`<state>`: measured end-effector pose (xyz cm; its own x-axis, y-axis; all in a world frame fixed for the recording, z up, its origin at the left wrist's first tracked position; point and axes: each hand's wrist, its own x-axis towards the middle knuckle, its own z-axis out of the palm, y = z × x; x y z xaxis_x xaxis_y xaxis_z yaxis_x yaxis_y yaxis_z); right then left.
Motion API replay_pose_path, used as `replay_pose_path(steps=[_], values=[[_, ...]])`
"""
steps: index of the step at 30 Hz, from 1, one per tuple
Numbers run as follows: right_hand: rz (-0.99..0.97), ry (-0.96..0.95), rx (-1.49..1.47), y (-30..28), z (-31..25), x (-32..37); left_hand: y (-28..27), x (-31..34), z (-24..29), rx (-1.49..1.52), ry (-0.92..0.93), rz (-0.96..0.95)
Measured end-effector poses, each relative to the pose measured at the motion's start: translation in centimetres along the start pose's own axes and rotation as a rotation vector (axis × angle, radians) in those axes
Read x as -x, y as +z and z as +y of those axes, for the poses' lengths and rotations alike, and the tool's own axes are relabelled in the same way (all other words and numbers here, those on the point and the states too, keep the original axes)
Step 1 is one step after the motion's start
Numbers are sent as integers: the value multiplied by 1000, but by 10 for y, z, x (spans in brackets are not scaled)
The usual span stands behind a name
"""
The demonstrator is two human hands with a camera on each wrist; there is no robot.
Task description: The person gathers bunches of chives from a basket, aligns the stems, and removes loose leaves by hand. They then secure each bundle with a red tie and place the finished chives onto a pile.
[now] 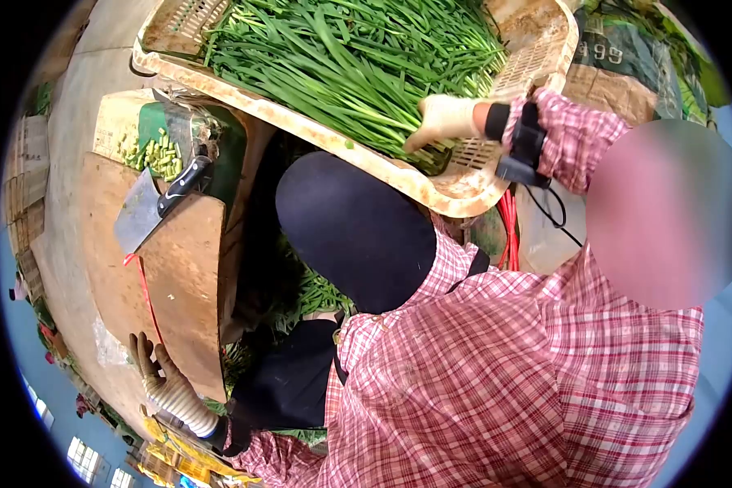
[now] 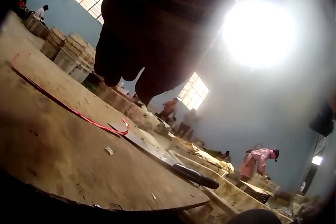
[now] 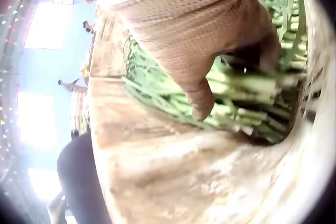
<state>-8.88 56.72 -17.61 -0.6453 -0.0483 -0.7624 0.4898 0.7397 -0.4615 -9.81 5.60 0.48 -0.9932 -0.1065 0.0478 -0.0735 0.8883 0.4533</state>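
My gloved right hand (image 1: 447, 122) reaches into a pale plastic crate (image 1: 455, 198). Its thumb and fingers curl round the cut ends of long green chives (image 1: 325, 65); in the right wrist view, pale stalks (image 3: 252, 85) show between thumb and fingers. Beside a wooden board (image 1: 179, 276), my gloved left hand (image 1: 175, 390) has its fingers extended and holds nothing. A red tie string (image 1: 146, 297) runs over the board towards that hand. A cleaver (image 1: 141, 213) with a black handle lies on the board, near a heap of short cut stalk ends (image 1: 163, 159).
A person in a checked shirt (image 1: 480, 366) sits between crate and board, dark knees (image 1: 350, 228) below the crate. Red ties (image 1: 508, 232) hang under the crate's corner. In the left wrist view, another person (image 2: 257, 161) bends over crates farther off.
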Motion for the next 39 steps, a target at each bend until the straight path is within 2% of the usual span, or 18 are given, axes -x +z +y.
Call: replay_pose_path(steps=[5, 9, 11, 13, 15, 16, 17, 19, 20, 21, 23, 26, 29, 31, 33, 34, 35, 39], values=[[298, 33, 367, 40, -41, -31, 4, -4, -14, -199, 229, -2], [230, 90, 439, 35, -56, -40, 14, -1, -12, -76, 256, 25], [217, -13, 279, 16, -42, -33, 13, 4, -3, -58, 275, 15], [-18, -82, 241, -21, -29, -40, 10, 7, 5, 23, 222, -7], [-102, -494, 286, -56, -15, -24, 13, 9, 40, 53, 186, -31], [-160, -956, 544, -70, -2, -33, 17, 9, 58, 94, 245, -84], [-191, -838, 262, -67, 13, -38, 23, 5, 75, 135, 304, -136], [-98, -1005, 330, -75, 19, -36, 41, -7, 110, 64, 596, -161], [-134, -919, 197, -73, 27, -38, 51, -15, 133, 75, 713, -217], [-64, -947, 404, -76, 22, -29, 64, -23, 158, 86, 829, -275], [-139, -705, 216, -68, 27, -32, 103, -43, 201, 173, 1047, -408], [-28, -1020, 374, -72, 34, -39, 175, -56, 249, 46, 1277, -537], [61, -1009, 386, -83, 14, -9, 242, -69, 267, -210, 1379, -574], [124, -1101, 262, -89, 7, 5, 257, -77, 283, -271, 1421, -522], [-111, -789, -512, -83, -2, 13, 264, -79, 294, -241, 1479, -495], [-326, -479, -1013, -87, -15, 28, 274, -83, 293, -18, 1454, -487], [-158, -532, -808, -94, -31, 54, 276, -86, 291, -28, 1453, -476], [-345, -606, -1217, -96, -34, 60, 247, -99, 294, 143, 1154, -710]])
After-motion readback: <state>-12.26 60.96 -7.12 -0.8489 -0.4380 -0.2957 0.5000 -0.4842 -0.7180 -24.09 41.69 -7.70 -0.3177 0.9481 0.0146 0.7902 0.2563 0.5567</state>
